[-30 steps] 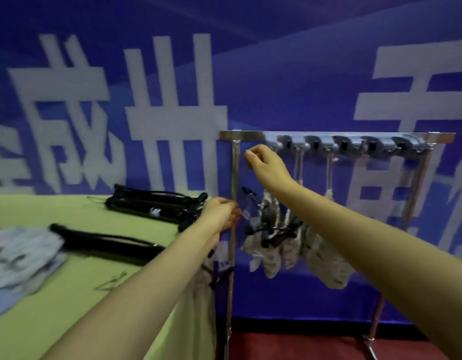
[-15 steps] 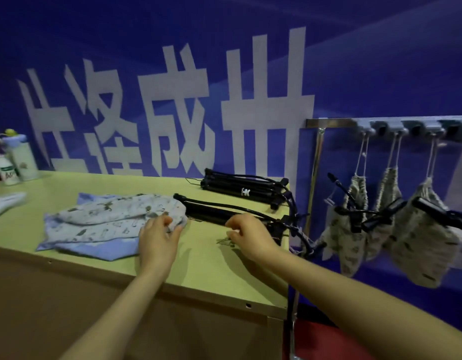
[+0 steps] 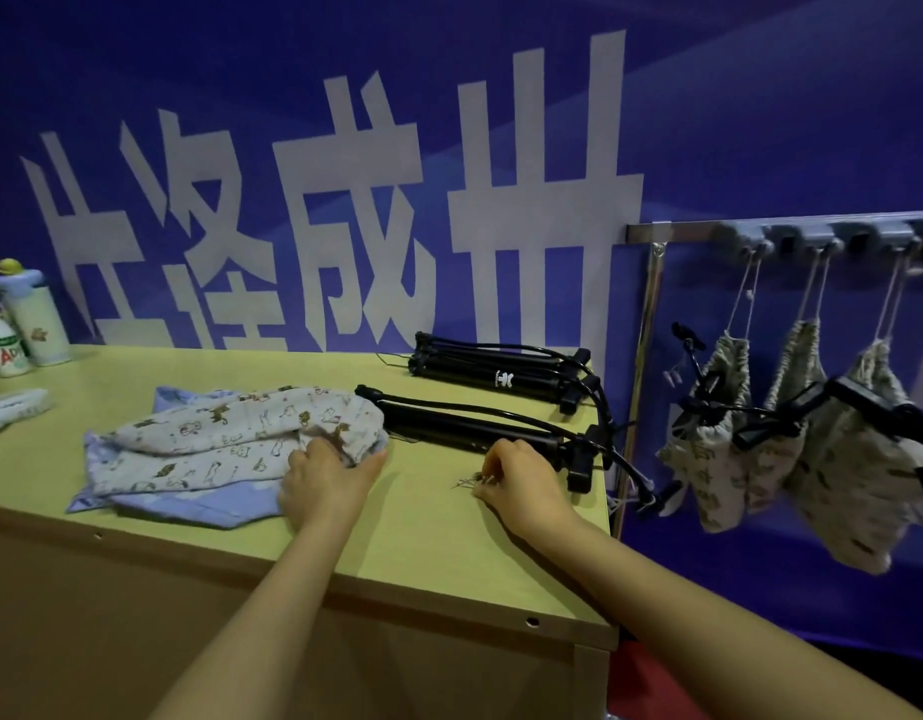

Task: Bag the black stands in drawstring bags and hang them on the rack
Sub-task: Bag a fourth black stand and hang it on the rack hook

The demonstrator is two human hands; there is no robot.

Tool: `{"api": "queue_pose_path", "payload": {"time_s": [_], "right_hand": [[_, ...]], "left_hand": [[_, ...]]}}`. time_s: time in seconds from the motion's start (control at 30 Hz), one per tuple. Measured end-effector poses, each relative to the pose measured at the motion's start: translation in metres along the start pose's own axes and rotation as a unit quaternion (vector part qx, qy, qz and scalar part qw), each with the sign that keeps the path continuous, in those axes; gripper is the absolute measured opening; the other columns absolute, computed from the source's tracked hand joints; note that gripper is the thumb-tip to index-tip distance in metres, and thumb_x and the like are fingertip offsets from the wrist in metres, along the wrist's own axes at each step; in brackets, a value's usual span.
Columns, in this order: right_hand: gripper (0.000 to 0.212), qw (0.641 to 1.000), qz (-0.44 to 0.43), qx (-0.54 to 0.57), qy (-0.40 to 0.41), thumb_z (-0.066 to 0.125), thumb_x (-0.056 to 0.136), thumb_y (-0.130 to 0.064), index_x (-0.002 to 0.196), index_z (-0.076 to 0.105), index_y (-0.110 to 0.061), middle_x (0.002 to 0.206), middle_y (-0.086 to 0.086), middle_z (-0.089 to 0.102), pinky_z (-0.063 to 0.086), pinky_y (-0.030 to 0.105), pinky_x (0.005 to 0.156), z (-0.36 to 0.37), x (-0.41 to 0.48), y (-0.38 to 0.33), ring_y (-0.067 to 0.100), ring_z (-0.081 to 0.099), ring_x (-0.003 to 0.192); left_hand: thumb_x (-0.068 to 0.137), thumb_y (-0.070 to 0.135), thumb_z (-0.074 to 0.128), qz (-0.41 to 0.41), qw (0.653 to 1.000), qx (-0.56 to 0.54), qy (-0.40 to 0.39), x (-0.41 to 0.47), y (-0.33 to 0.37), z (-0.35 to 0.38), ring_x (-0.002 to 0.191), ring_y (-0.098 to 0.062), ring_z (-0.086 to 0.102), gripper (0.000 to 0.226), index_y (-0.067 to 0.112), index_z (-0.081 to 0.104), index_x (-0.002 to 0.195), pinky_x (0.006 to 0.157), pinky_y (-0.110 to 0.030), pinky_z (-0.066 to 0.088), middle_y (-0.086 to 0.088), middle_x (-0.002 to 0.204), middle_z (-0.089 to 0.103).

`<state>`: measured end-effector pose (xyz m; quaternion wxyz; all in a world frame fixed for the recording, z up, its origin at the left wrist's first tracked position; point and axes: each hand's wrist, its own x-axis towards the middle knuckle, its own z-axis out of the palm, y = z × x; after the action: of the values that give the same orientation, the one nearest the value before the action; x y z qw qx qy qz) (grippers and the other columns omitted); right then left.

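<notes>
Two black stands lie on the yellow-green table (image 3: 423, 543): a near stand (image 3: 470, 431) and a far stand (image 3: 496, 368) by the wall. A pile of printed drawstring bags (image 3: 220, 444) lies to their left. My left hand (image 3: 327, 480) grips the right edge of the top bag. My right hand (image 3: 516, 478) rests just in front of the near stand, fingers pinched on a small thin metal piece (image 3: 470, 480). Three bagged stands (image 3: 792, 439) hang by their strings from the rack (image 3: 781, 233) at the right.
Two bottles (image 3: 25, 324) stand at the table's far left corner, with a pale cloth item (image 3: 10, 407) near them. The rack's metal post (image 3: 644, 345) rises right beside the table's right edge. A blue banner wall runs behind everything.
Both hands came down from the rack to the table, and my view swung left. The left hand took hold of the top bag; the right hand settled in front of the near stand.
</notes>
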<state>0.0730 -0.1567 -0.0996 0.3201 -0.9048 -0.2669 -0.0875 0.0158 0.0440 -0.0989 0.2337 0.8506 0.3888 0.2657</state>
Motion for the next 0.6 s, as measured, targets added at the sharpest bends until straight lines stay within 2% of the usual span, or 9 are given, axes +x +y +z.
{"api": "queue_pose_path", "payload": {"time_s": [0.1,0.17,0.23,0.3,0.5,0.6], "right_hand": [[0.019,1.000,-0.010,-0.006,0.002,0.065,0.087,-0.024,0.103,0.058,-0.016,0.104,0.000,0.058,0.047,0.026,0.079,-0.001,0.001,0.000,0.014,0.053,0.090],[0.017,1.000,-0.018,-0.008,0.001,0.063,0.089,-0.023,0.103,0.058,-0.015,0.103,0.000,0.059,0.047,0.027,0.078,-0.001,0.000,-0.001,0.013,0.051,0.088],[0.015,1.000,-0.025,-0.016,0.003,0.061,0.090,-0.022,0.103,0.058,-0.015,0.103,0.001,0.059,0.047,0.027,0.079,-0.002,0.000,-0.002,0.013,0.051,0.088],[0.014,0.999,-0.032,-0.026,0.005,0.059,0.092,-0.020,0.104,0.059,-0.014,0.105,0.003,0.060,0.048,0.029,0.080,-0.002,-0.002,-0.003,0.016,0.055,0.091],[0.023,0.996,-0.058,-0.063,0.010,0.051,0.095,-0.014,0.116,0.062,-0.012,0.115,0.006,0.058,0.051,0.033,0.086,0.001,-0.005,-0.003,0.023,0.058,0.101],[0.028,0.994,-0.078,-0.071,0.017,0.047,0.098,-0.013,0.122,0.061,-0.011,0.119,0.008,0.053,0.049,0.032,0.085,0.003,-0.005,-0.004,0.026,0.058,0.102]], "left_hand": [[0.081,0.055,0.058,-0.012,1.000,0.006,0.001,0.008,0.004,0.003,0.096,-0.032,0.058,0.042,0.017,0.061,0.097,0.088,-0.041,0.047,-0.011,0.104,0.060],[0.089,0.043,0.055,-0.020,0.997,-0.079,0.016,0.010,0.003,0.004,0.080,-0.029,0.058,0.028,0.016,0.062,0.084,0.076,-0.036,0.047,-0.009,0.085,0.064],[0.094,0.033,0.050,-0.026,0.983,-0.180,0.026,0.009,0.002,0.004,0.068,-0.025,0.051,0.030,0.013,0.055,0.072,0.065,-0.032,0.038,-0.008,0.068,0.058],[0.095,0.028,0.048,-0.016,0.973,-0.228,0.042,0.006,0.001,0.002,0.064,-0.023,0.045,0.029,0.011,0.051,0.072,0.062,-0.030,0.033,-0.007,0.066,0.050],[0.095,0.023,0.051,0.029,0.952,-0.304,0.040,-0.002,0.004,-0.002,0.054,-0.017,0.029,0.035,0.009,0.041,0.064,0.052,-0.030,0.023,-0.004,0.055,0.036],[0.097,0.025,0.047,0.056,0.946,-0.317,0.048,-0.006,0.007,-0.004,0.056,-0.016,0.031,0.031,0.007,0.044,0.072,0.050,-0.029,0.024,-0.004,0.058,0.038]]}}
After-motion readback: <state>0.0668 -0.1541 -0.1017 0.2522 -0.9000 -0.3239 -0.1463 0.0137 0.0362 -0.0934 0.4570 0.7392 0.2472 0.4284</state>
